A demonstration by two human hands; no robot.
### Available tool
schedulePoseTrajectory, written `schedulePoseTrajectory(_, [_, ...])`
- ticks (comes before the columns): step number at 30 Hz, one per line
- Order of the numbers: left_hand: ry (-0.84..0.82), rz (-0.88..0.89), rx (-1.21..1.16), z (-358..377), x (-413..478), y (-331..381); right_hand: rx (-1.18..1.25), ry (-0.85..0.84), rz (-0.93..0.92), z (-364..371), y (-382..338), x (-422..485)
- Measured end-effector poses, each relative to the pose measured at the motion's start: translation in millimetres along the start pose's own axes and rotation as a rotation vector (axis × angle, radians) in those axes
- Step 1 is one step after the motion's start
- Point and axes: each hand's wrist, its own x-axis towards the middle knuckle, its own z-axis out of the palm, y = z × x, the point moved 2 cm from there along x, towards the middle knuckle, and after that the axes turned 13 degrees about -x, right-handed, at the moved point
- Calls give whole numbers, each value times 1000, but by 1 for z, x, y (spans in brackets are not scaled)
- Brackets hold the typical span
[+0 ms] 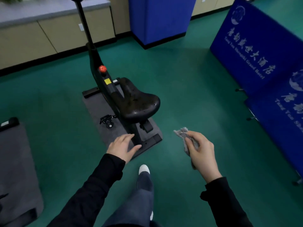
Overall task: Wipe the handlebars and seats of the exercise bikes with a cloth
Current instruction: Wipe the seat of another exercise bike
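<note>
A black exercise bike (105,82) stands ahead of me on a grey mat (96,110). Its wide black seat (139,102) faces me at the near end, and its post rises to the top edge of the view, where the handlebars are cut off. My right hand (202,153) grips a crumpled grey cloth (182,132), held in the air to the right of and below the seat. My left hand (123,147) hovers with fingers spread, in front of the bike's rear base and below the seat, touching nothing that I can see.
A second grey mat (14,169) with part of another machine lies at the left edge. Blue padded panels (255,51) stand on the right and a blue cabinet (159,18) at the back. Beige cupboards (54,35) line the far wall. Green floor surrounds the bike.
</note>
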Motion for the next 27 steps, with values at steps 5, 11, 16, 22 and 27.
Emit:
schedulePoseTrajectory(5, [82, -129, -108, -17, 47, -12, -32, -96, -114, 15, -11, 71])
schedulePoseTrajectory(11, [158, -242, -223, -38, 97, -22, -42, -179, -172, 33, -20, 143])
schedulePoseTrajectory(16, [223, -299, -309, -48, 119, -22, -63, -283, -218, 49, -27, 177])
schedulePoseTrajectory(22, [295, -383, -371, -39, 126, -17, -61, -389, -322, 64, -35, 214])
schedulePoseTrajectory(27, [403, -445, -424, -26, 131, 1, -40, -419, -446, 68, -37, 244])
